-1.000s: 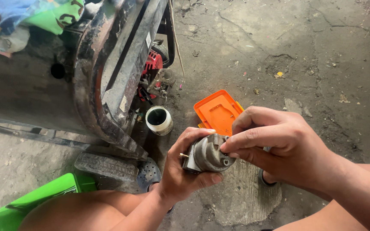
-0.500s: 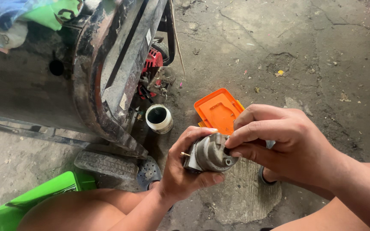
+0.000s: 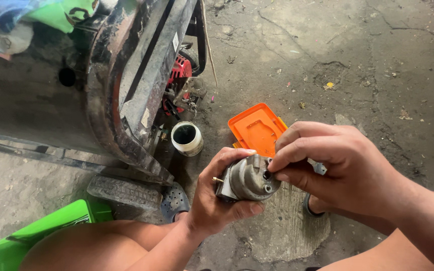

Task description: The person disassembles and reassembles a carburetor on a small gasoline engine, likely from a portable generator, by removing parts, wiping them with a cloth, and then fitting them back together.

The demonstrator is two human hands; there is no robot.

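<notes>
- concrete floor (image 3: 367, 60): grey, cracked, stained, scattered with small debris; a paler patch lies under the hands.
- dark metal machine body (image 3: 126, 85): large, worn and grimy, fills the upper left; its curved rim slants down toward the middle of the view.
- red engine part (image 3: 179, 75): seen in the gap just right of the machine body, with wires and small fittings below it.
- small tyre (image 3: 124, 191): black, treaded, lies flat on the floor under the machine's lower edge.
- white cup (image 3: 187, 138): round, open, dark inside; stands on the floor between the machine and the orange lid.
- orange lid (image 3: 254, 128): flat, rectangular plastic, on the floor just behind the hands; its near edge is hidden by the fingers.
- green bin (image 3: 41, 231): bright plastic, lower left corner, partly covered by the person's leg.
- grey metal part (image 3: 247, 179): rounded cast housing with small ports and a brass pin on its left side; held above the floor at centre frame.
- left hand (image 3: 217, 198): closed around the grey metal part from below and behind, thumb across its lower face.
- right hand (image 3: 337, 165): fingers drawn together, thumb and forefinger tips pinched at a port on the part's right side; whatever sits between the tips is too small to tell.
</notes>
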